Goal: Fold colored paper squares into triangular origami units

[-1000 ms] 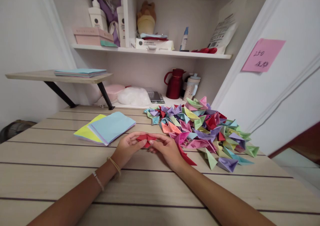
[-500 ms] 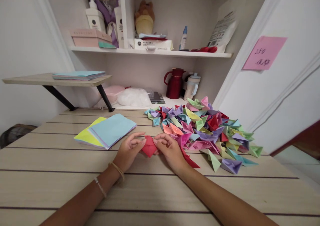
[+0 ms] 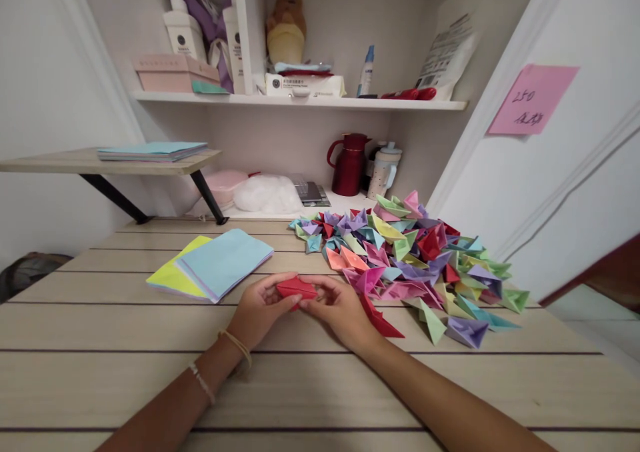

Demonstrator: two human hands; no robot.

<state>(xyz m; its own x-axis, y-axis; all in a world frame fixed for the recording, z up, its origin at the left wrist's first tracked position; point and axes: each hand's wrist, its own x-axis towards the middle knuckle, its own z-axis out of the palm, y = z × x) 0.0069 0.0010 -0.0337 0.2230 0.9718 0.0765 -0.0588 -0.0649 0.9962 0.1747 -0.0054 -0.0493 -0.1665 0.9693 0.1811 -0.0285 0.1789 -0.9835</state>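
A small piece of folded red paper is held between both hands, above the slatted wooden table. My left hand is closed on its left side, with the thumb across the lower front. From the right, my right hand pinches the same paper, its thumb tip close to the left thumb. Part of the paper's underside is hidden by the fingers. Just beside the right hand lies a red paper boat, at the near edge of a heap of folded paper boats in many colours.
Blue and yellow paper sheets lie left of the hands. A raised wooden shelf on black brackets carries more sheets. Behind the table stand a dark red jug, a pale cup and a white plastic bag.
The red paper has turned from a downward-pointing shape to a wider, flatter one. Both hands have drawn closer together around it, and the thumbs now nearly meet. The view has shifted slightly.
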